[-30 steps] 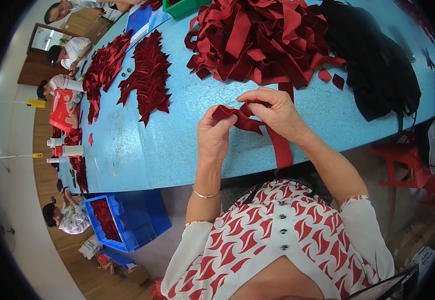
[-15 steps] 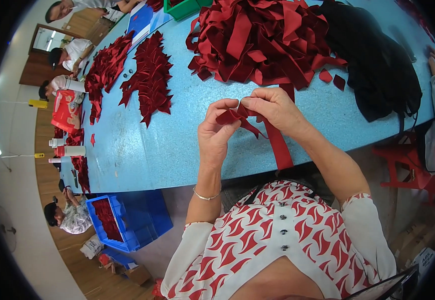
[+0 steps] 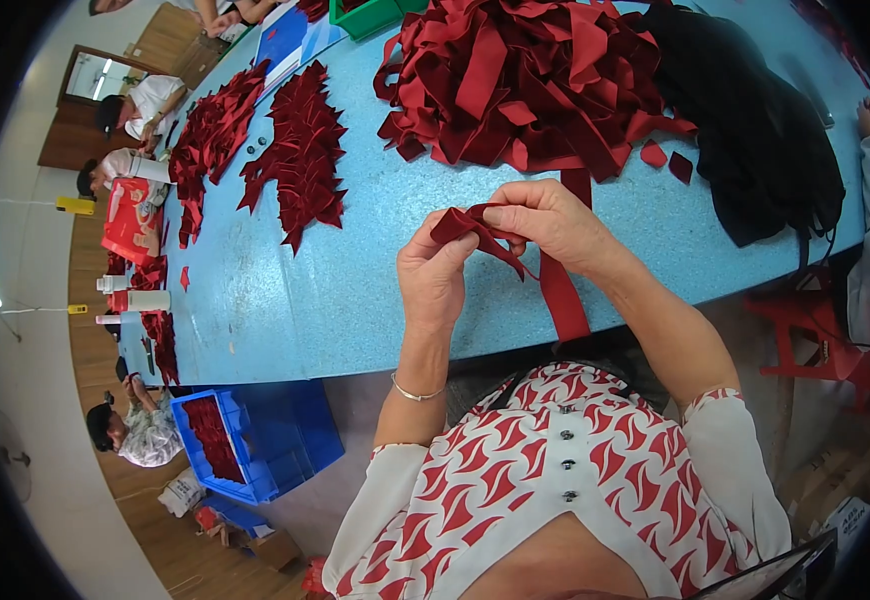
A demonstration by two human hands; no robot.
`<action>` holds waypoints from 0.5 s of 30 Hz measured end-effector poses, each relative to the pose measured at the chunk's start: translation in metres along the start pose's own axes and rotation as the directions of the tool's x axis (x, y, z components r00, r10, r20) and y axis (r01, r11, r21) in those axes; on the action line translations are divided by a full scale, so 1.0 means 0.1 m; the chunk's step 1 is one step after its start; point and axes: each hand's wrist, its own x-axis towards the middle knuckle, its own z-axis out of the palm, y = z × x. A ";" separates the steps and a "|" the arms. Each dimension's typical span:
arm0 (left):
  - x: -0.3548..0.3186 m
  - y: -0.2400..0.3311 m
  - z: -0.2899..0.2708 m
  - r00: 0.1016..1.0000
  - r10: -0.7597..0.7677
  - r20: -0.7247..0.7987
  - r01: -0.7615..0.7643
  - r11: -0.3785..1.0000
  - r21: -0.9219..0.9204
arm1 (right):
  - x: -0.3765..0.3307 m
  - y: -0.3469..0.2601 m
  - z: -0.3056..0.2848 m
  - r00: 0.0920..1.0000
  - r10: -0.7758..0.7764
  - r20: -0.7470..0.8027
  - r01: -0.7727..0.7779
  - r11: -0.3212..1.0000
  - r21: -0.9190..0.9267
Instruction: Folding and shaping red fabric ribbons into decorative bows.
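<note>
Between my two hands, over the near part of the blue table, is a dark red ribbon [image 3: 500,250] folded into a loop. My left hand [image 3: 432,262] pinches the loop with thumb and fingers. My right hand [image 3: 540,222] grips the ribbon just beside it, thumb on top, and its fingertips are partly hidden. Another red ribbon strip [image 3: 563,297] runs beneath my right hand to the table's near edge. Beyond my hands rises a large heap of red ribbon pieces [image 3: 515,80].
Left of the heap lie finished-looking red bows in a pile [image 3: 300,155] and another red pile [image 3: 217,130]. A black cloth bag [image 3: 745,130] rests at the right. A blue crate [image 3: 255,440] stands below the table's left end; a red stool [image 3: 820,335] is at right. Other people sit around the table.
My hands have drawn closer together, the right thumb moving down onto the ribbon. The upright ribbon end between them is now folded over into the loop.
</note>
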 end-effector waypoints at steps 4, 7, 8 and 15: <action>-0.01 -0.01 -0.01 0.996 -0.050 -0.074 0.043 0.995 -0.093 | -0.01 -0.02 0.02 0.996 -0.089 -0.013 0.086 0.985 -0.152; -0.01 -0.03 -0.02 0.989 -0.086 -0.117 0.072 0.990 -0.122 | -0.03 -0.07 0.04 0.979 -0.196 -0.059 0.171 0.943 -0.287; -0.01 -0.03 -0.02 0.989 -0.085 -0.118 0.070 0.990 -0.122 | -0.02 -0.07 0.03 0.981 -0.191 -0.040 0.169 0.933 -0.317; -0.01 0.02 0.05 0.987 -0.110 -0.121 0.103 0.993 -0.063 | 0.02 -0.01 -0.01 0.977 -0.213 -0.016 0.205 0.955 -0.213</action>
